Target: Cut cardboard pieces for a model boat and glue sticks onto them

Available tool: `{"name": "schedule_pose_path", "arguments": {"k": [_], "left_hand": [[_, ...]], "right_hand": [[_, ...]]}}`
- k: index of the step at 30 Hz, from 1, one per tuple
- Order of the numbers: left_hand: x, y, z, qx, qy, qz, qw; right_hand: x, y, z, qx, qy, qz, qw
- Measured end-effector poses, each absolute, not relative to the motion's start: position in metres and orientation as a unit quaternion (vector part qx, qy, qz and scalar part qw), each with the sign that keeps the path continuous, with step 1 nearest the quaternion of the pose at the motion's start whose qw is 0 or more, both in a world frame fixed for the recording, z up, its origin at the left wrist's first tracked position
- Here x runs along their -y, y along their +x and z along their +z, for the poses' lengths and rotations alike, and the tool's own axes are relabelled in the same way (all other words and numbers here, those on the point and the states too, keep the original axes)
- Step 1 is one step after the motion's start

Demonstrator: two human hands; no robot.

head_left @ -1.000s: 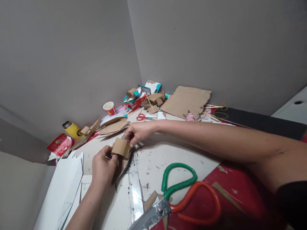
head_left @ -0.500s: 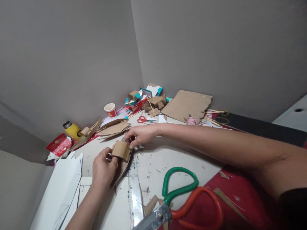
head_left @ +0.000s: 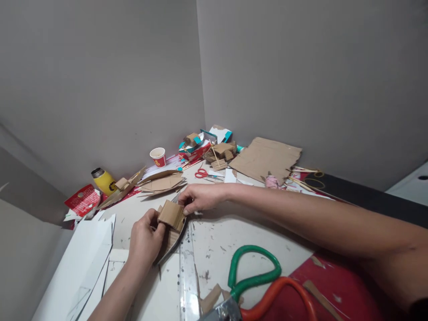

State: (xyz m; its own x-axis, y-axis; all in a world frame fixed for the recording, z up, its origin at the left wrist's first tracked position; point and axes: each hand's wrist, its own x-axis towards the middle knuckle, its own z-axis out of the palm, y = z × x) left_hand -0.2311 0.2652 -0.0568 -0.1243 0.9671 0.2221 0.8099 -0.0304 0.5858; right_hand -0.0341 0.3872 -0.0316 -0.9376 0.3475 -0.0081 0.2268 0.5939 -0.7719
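On the paint-flecked white table (head_left: pixel 234 232), near its middle, the left hand (head_left: pixel 144 240) and right hand (head_left: pixel 199 197) both pinched a small folded cardboard piece (head_left: pixel 171 215), holding it just above a clear ruler (head_left: pixel 189 272). Large scissors (head_left: pixel 257 285) with green and orange handles lay nearby, a paper cup (head_left: pixel 158 156) well behind.

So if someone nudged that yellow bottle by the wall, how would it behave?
The yellow bottle lies tilted on its side, so it would probably roll. Its smooth round body may be slippery. The metal-looking cap suggests it is fairly rigid, not fragile.
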Motion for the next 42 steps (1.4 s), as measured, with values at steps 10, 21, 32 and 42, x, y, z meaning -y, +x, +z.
{"name": "schedule_pose_path", "arguments": {"k": [10,21,32,42], "left_hand": [[-0.2628,-0.2294,-0.0527,-0.695,0.648,0.285,0.122],[-0.2601,-0.2278,-0.0512,-0.693,0.662,0.269,0.099],[-0.2594,-0.2281,-0.0516,-0.684,0.674,0.267,0.079],[-0.2607,-0.2296,-0.0535,-0.681,0.678,0.263,0.084]], "right_hand": [[-0.3809,-0.0343,-0.0289,0.881,-0.165,0.438,0.064],[-0.3774,-0.0301,-0.0283,0.86,-0.157,0.483,0.051],[-0.3779,-0.0299,-0.0326,0.813,-0.157,0.56,0.028],[-0.3768,-0.03,-0.0357,0.8,-0.166,0.576,0.027]]}}
